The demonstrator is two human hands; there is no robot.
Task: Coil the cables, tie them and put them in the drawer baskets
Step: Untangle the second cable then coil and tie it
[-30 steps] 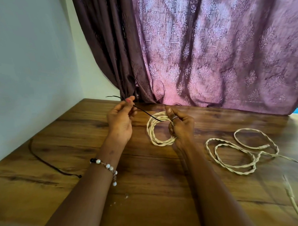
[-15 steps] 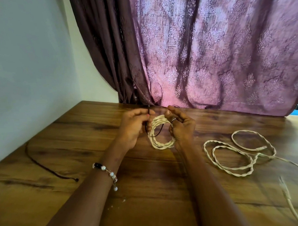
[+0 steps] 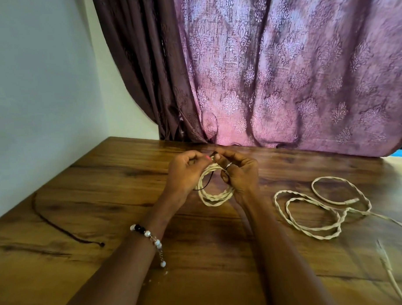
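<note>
Above tabletop [image 3: 105, 190] centre: left hand [image 3: 184, 173] and right hand [image 3: 239, 173] both pinch top of coiled cream twisted cable [image 3: 216, 194], thin black tie cord [image 3: 204, 186] threaded through. Cable light, limp, springy; grip where turns bunch. Second cable [image 3: 311, 207] loose at right.

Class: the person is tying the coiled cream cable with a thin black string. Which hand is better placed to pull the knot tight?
Probably the left hand: it pinches the black string atop the coiled cable, while the right hand grips the coil.
</note>
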